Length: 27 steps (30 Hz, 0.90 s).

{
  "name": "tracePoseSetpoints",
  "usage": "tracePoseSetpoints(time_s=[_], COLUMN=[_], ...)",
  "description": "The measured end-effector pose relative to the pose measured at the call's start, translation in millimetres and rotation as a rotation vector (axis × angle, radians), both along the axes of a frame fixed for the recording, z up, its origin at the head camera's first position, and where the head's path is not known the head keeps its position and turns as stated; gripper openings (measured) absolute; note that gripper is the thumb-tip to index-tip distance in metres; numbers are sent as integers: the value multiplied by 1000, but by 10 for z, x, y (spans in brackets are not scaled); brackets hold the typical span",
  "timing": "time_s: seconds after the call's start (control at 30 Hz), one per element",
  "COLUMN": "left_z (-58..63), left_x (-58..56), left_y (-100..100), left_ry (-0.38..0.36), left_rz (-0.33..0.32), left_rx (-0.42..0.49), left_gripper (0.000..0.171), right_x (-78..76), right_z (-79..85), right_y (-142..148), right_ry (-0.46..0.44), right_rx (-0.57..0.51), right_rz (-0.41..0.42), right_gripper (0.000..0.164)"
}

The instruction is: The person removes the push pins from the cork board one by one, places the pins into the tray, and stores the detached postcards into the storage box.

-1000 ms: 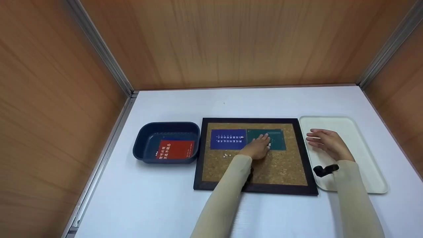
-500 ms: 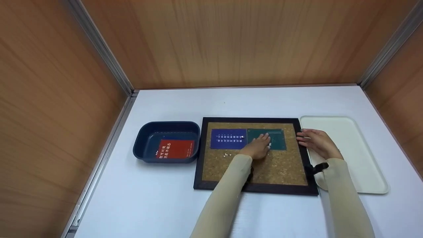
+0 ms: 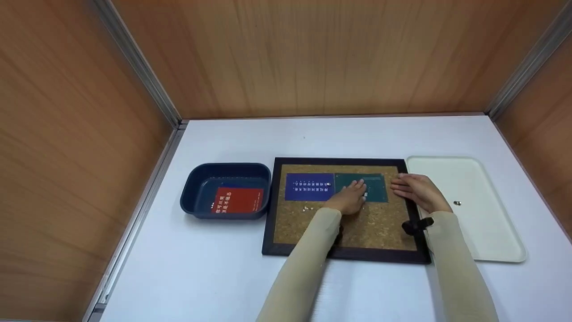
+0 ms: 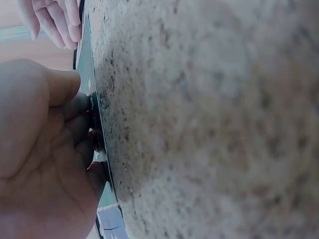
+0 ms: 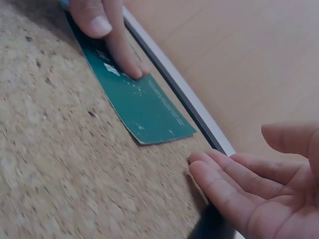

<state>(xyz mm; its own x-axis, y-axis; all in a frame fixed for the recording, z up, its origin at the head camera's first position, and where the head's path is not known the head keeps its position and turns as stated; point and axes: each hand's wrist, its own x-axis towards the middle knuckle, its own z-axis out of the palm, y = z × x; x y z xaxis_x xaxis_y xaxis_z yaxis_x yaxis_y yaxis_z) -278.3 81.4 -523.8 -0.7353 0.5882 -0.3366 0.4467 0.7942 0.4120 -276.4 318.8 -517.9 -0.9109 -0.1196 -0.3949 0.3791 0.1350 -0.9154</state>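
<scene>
Where the green card [image 3: 376, 190] on the cork board [image 3: 380, 230] is touched by the left hand [image 3: 348, 200], its right edge is bordered by a cork strip [image 5: 164, 157], overhung by the right hand [image 3: 419, 191]; both grips are unclosed, fingers extended.

Left hand [image 3: 346, 200] palm down, right hand [image 3: 419, 192] sideways, fingers [image 5: 219, 186] loosely extended

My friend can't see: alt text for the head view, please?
A left hand touches a green card beside a purple card on a corkboard; the right hand is nearby. A blue tub stands left, a white tray right.
</scene>
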Motion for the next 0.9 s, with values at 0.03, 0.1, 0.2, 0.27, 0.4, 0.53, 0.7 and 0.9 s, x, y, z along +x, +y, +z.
tracePoseSetpoints(time_s=[0.03,0.1,0.2,0.27,0.4,0.53,0.7,0.9], left_z=[0,0,3,4,4,4,5,8], left_x=[-1,-4,-4,-4,-5,-4,4,-2], left_y=[2,7,13,16,19,16,2,9], left_ry=[0,2,4,5,7,6,-4,-6], left_rz=[0,-3,-3,-3,4,5,6,7], left_rx=[-3,-4,-4,-1,-2,-5,0,5], left_gripper=[51,51,51,51,51,51,51,51], right_x=[-7,-15,-26,-30,-27,-26,-18,-19], right_z=[0,4,1,-2,-2,2,-6,-22], right_y=[-13,-46,-78,-95,-125,-148,-163,-180], right_ry=[-5,-11,-11,-7,-1,1,4,12], right_rx=[6,13,14,10,13,28,39,54], right_rz=[1,1,5,4,5,6,13,-5], right_gripper=[58,58,58,57,56,57,58,55])
